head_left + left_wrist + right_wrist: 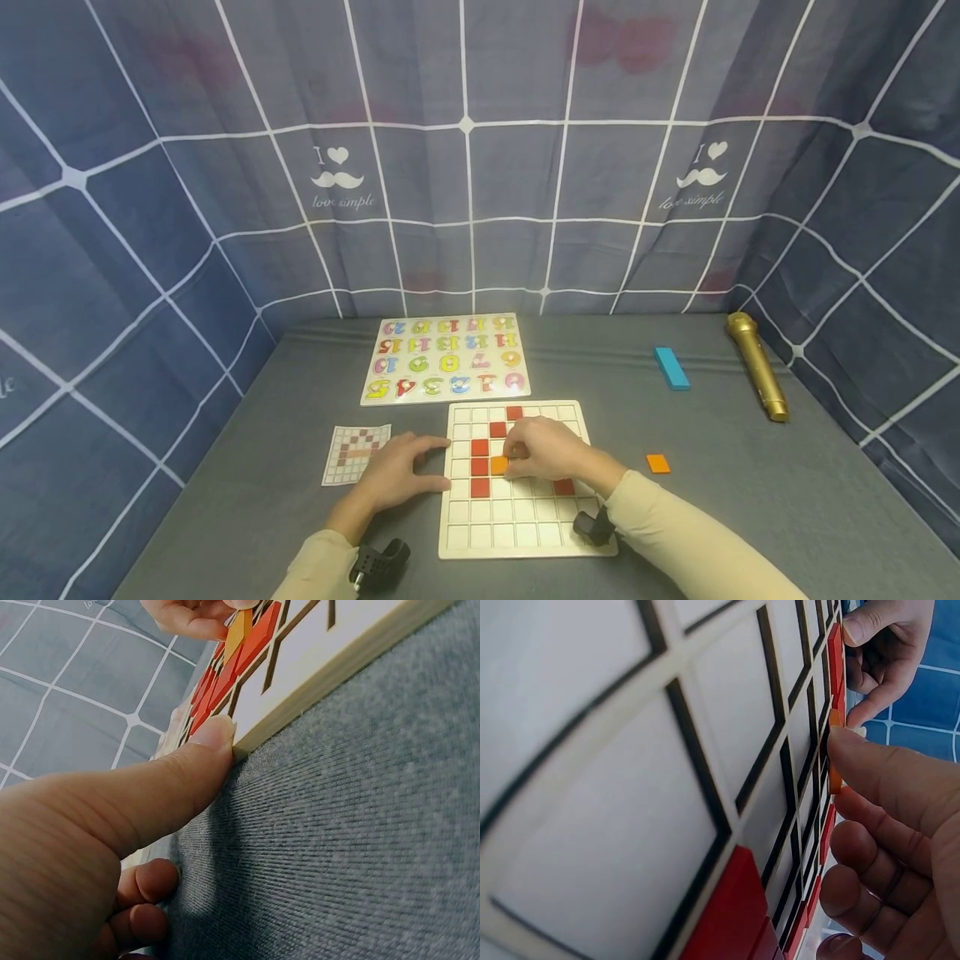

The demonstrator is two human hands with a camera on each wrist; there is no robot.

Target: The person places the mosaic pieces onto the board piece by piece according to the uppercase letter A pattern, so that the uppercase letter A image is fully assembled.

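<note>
My right hand (551, 450) is over the cream grid board (525, 537) and pinches an orange square tile (498, 465) between thumb and index finger. That tile is at a cell just right of a column of red tiles (479, 467); in the right wrist view the orange tile (835, 780) overlaps the board's grid. More red tiles lie up toward the board's far edge, and another red tile (564, 487) shows under the right wrist. Along the board's left edge, my left hand (393, 475) rests with thumb and index finger extended, the thumb (202, 754) touching the board's side.
Left of the board lies a pattern card (345, 468), partly behind the left hand. A number puzzle board (448, 333) sits just beyond the grid board. To the right are a loose orange tile (657, 463), a blue block (671, 369) and a gold microphone-like cylinder (759, 367).
</note>
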